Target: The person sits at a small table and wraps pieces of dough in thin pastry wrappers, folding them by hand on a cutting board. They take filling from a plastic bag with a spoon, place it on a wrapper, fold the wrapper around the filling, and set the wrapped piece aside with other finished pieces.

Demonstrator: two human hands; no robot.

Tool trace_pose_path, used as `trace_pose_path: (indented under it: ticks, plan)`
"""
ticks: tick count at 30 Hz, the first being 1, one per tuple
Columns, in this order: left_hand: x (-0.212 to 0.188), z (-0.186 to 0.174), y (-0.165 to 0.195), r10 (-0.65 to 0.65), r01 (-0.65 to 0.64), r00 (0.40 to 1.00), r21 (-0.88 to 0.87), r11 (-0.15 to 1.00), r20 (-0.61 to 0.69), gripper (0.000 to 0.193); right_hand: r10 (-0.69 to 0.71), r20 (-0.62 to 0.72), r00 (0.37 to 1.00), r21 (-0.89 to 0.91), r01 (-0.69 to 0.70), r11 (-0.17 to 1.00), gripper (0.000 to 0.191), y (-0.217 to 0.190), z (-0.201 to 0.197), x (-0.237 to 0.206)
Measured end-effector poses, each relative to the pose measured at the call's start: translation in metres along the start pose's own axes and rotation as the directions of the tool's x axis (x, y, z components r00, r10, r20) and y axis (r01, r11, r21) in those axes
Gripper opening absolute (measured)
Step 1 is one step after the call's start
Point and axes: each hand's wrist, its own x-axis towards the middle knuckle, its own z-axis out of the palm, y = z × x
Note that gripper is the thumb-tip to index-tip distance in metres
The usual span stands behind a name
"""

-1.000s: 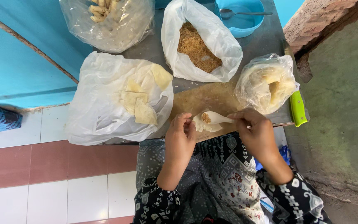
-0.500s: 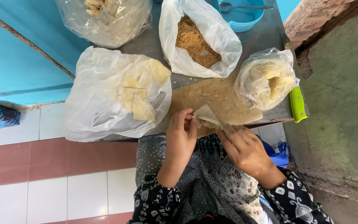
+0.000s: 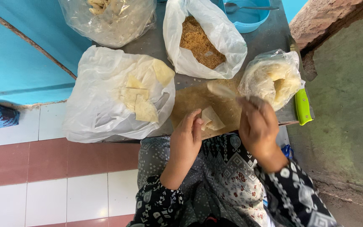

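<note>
A small folded pale pastry (image 3: pixel 212 120) lies on a brown wooden board (image 3: pixel 190 103) at the table's near edge. My left hand (image 3: pixel 188 141) rests on the board with its fingertips against the pastry's left side. Above the board's right part, my right hand (image 3: pixel 257 124) is closed around a pale flat utensil (image 3: pixel 221 89), which is blurred and points up-left. Just beyond that hand stands a clear bag of pale dough sheets (image 3: pixel 274 77).
A large white bag of folded pastries (image 3: pixel 118 92) sits left of the board. Behind it are an open bag of brown crumbs (image 3: pixel 202 42), a clear bag (image 3: pixel 110 17) and a blue bowl (image 3: pixel 253 17) with a spoon. A green-handled knife (image 3: pixel 302 107) lies at the right edge.
My right hand has left the pastry and risen to the right, now holding the pale utensil. My left hand has stayed at the pastry.
</note>
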Motion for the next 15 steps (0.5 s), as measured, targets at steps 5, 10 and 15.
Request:
trace_pose_path:
  ticks: [5,10,15]
  plan:
    - [0.004,-0.004,0.002,0.169,-0.168,0.986,0.162,0.972,0.008,0.019,-0.047,0.055,0.997,-0.036,0.049,0.998,0.036,0.023,0.047,0.088]
    - [0.011,-0.014,0.000,0.230,-0.233,0.972,0.188,0.954,0.038,0.015,0.303,0.226,0.926,-0.102,-0.286,0.953,0.007,0.000,0.013,0.040]
    - [0.013,-0.019,-0.004,0.241,-0.253,0.966,0.147,0.956,0.094,0.010,0.407,0.463,0.788,-0.074,-0.423,0.903,0.016,-0.020,0.006,-0.011]
